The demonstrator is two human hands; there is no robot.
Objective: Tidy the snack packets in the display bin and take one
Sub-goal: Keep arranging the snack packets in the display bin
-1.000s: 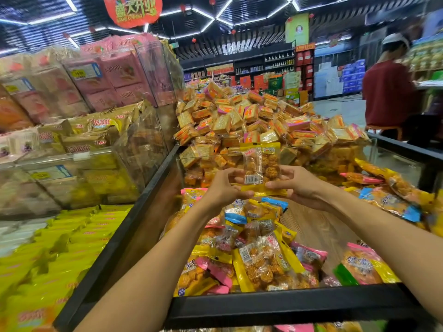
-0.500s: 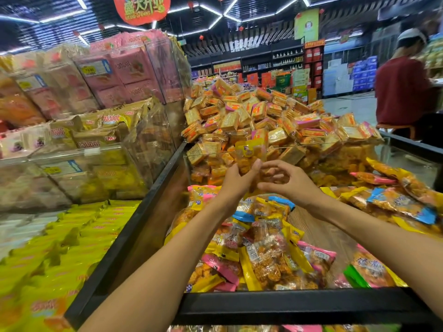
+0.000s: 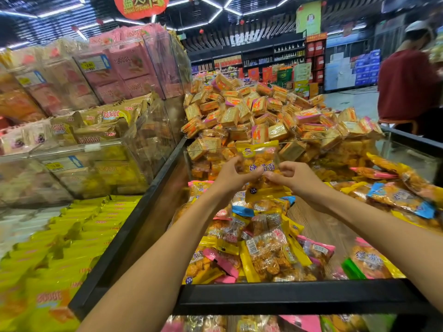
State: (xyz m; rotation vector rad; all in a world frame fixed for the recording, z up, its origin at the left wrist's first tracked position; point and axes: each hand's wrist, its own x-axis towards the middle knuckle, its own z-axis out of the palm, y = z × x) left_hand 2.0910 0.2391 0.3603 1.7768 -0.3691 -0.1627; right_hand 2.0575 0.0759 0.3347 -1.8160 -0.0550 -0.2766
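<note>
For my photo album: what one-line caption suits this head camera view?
Both hands, left hand and right hand, hold a yellow snack packet up above the display bin.

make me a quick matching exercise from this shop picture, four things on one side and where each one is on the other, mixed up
Things:
1. yellow packet
2. heap of square biscuit packs
3. pink packs
4. person in a red top

Places:
A. far right, by the aisle
B. held up between the left hand and right hand
C. upper shelf on the left, behind clear panels
D. piled behind the clear divider, beyond the hands

Pairs: 1-B, 2-D, 3-C, 4-A
</note>
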